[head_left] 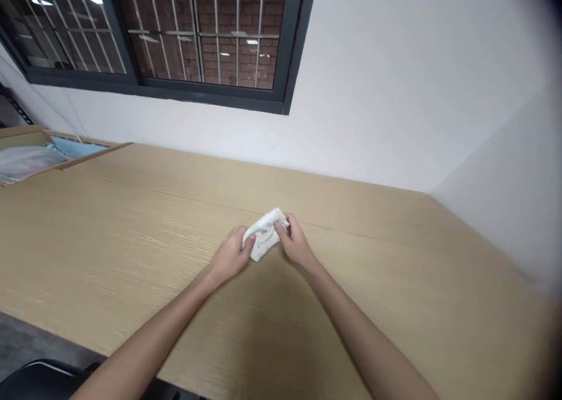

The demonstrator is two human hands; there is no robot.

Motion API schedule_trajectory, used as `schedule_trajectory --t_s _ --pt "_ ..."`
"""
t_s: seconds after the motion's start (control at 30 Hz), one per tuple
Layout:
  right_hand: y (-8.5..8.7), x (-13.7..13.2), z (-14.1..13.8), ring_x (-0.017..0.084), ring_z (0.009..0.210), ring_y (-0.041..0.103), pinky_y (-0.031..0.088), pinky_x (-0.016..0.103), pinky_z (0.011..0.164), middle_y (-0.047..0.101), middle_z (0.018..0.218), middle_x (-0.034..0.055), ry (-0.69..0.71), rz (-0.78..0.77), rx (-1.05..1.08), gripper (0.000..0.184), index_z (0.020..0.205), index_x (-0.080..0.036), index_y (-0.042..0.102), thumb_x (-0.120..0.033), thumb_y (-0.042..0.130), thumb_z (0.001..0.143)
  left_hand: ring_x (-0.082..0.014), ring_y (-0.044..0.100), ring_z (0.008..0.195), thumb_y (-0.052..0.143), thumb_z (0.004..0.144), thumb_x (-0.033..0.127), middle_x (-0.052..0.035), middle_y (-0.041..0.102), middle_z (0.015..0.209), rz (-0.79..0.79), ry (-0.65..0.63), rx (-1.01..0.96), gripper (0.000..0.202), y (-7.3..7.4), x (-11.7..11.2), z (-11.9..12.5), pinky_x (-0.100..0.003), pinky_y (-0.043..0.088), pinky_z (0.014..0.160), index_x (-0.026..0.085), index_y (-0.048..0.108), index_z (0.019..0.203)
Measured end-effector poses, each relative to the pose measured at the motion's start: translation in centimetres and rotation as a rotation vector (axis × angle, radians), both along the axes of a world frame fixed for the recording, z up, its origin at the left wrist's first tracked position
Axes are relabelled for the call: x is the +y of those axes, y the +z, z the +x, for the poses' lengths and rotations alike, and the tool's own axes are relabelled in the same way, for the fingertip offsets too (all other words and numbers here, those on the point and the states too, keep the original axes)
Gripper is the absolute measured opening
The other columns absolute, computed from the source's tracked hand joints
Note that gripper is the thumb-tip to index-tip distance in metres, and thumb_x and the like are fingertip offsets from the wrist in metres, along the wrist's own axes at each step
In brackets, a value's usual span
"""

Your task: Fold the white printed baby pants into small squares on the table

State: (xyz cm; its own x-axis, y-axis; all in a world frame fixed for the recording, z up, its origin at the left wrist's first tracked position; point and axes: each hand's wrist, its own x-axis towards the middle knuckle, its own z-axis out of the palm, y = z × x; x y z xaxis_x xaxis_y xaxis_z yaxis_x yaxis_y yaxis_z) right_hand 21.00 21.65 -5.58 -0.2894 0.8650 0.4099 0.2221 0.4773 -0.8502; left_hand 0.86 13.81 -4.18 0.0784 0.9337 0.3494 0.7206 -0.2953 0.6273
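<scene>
Between my two hands is a small white folded piece of cloth (pixel 266 233) with a faint printed pattern; I cannot tell its exact kind. My left hand (pixel 232 251) grips its left end, thumb on the near face and the fingers hidden behind. At the right end, my right hand (pixel 295 240) pinches it in the same way, thumb in front. The cloth is held tilted, its right side higher, over the middle of the wooden table (pixel 175 259).
An open box (pixel 65 164) with clear plastic and light-blue material stands at the table's far left. Behind the table rises a white wall (pixel 373 95) with a barred window (pixel 206 92). A black chair (pixel 39 379) is at the lower left.
</scene>
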Motion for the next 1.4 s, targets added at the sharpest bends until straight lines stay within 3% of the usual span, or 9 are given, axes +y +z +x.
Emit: schedule_trajectory --t_s 0.17,0.33,0.5,0.6,0.73,0.87,1.0,1.17,1.4 --pt "0.8 1.5 0.0 0.02 0.068 0.064 0.05 0.03 0.058 0.067 0.082 0.0002 -0.127 -0.221 0.005 0.055 0.116 -0.024 0.041 -0.053 0.071 0.08 -0.023 0.071 0.103 0.04 0.1 0.036 -0.0122 0.071 0.12 -0.126 0.001 -0.063 0.036 0.0 -0.6 0.6 -0.034 0.056 0.084 0.018 0.045 0.131" --pt "0.2 3.5 -0.9 0.021 0.067 0.062 0.048 0.031 0.061 0.062 0.074 -0.0021 -0.219 -0.168 -0.338 0.044 0.104 -0.022 0.05 -0.048 0.074 0.076 -0.0314 0.073 0.096 0.046 0.089 0.024 -0.0163 0.074 0.108 -0.227 0.018 0.118 0.046 -0.4 -1.0 0.5 -0.04 0.055 0.077 0.016 0.042 0.135" --pt "0.0 3.8 -1.5 0.024 0.085 0.068 0.053 0.037 0.076 0.069 0.093 0.0078 -0.229 -0.108 -0.436 0.035 0.104 -0.018 0.056 -0.044 0.068 0.084 -0.0366 0.072 0.079 0.044 0.09 0.026 -0.0196 0.074 0.09 -0.207 0.068 0.309 0.039 -0.8 -1.2 1.0 -0.045 0.052 0.069 0.012 0.051 0.126" --pt "0.7 2.6 -1.6 0.028 0.109 0.065 0.052 0.045 0.093 0.066 0.119 0.0165 -0.246 0.069 -0.479 0.036 0.119 -0.015 0.058 -0.042 0.053 0.096 -0.0361 0.071 0.084 0.044 0.095 0.034 -0.0192 0.072 0.096 -0.137 0.077 0.35 0.029 -0.4 -1.8 1.7 -0.046 0.052 0.071 0.016 0.057 0.114" --pt "2.4 -0.3 -2.0 0.026 0.138 0.049 0.038 0.047 0.116 0.055 0.146 0.0137 0.032 0.286 -0.535 0.045 0.141 -0.019 0.053 -0.043 0.04 0.105 -0.0346 0.066 0.103 0.041 0.098 0.039 -0.019 0.068 0.115 0.004 -0.056 0.383 0.035 0.1 -2.8 2.6 -0.048 0.053 0.086 0.016 0.058 0.119" --pt "3.6 -3.0 -2.3 0.022 0.149 0.036 0.03 0.046 0.123 0.044 0.159 0.0055 0.368 0.274 -0.561 0.051 0.152 -0.024 0.046 -0.044 0.027 0.11 -0.0405 0.051 0.133 0.051 0.092 0.033 -0.0233 0.056 0.142 0.124 -0.263 0.474 0.057 -1.0 -3.7 3.6 -0.058 0.04 0.111 0.01 0.046 0.144" --pt "2.8 -4.0 -2.1 0.021 0.151 0.032 0.028 0.047 0.124 0.041 0.16 0.0036 0.558 0.288 -0.591 0.052 0.156 -0.024 0.04 -0.042 0.023 0.111 -0.0438 0.043 0.141 0.051 0.094 0.035 -0.0226 0.049 0.151 0.089 -0.284 0.427 0.059 -2.4 -4.4 4.4 -0.066 0.03 0.117 0.011 0.047 0.147" --pt "0.5 -3.0 -1.4 0.024 0.15 0.034 0.032 0.049 0.123 0.045 0.157 0.0043 0.562 0.348 -0.739 0.047 0.151 -0.025 0.048 -0.037 0.03 0.11 -0.0425 0.051 0.134 0.045 0.099 0.04 -0.0211 0.056 0.145 0.025 -0.311 0.445 0.053 -2.0 -4.5 4.7 -0.067 0.037 0.113 0.013 0.051 0.145" --pt "-0.4 0.6 -0.5 0.025 0.152 0.029 0.024 0.052 0.125 0.035 0.163 0.0026 0.437 0.396 -0.826 0.048 0.157 -0.029 0.038 -0.036 0.033 0.109 -0.0469 0.042 0.141 0.052 0.095 0.049 -0.0299 0.046 0.15 -0.082 -0.251 0.598 0.07 -1.2 -4.3 4.6 -0.061 0.039 0.115 0.0 0.045 0.146"
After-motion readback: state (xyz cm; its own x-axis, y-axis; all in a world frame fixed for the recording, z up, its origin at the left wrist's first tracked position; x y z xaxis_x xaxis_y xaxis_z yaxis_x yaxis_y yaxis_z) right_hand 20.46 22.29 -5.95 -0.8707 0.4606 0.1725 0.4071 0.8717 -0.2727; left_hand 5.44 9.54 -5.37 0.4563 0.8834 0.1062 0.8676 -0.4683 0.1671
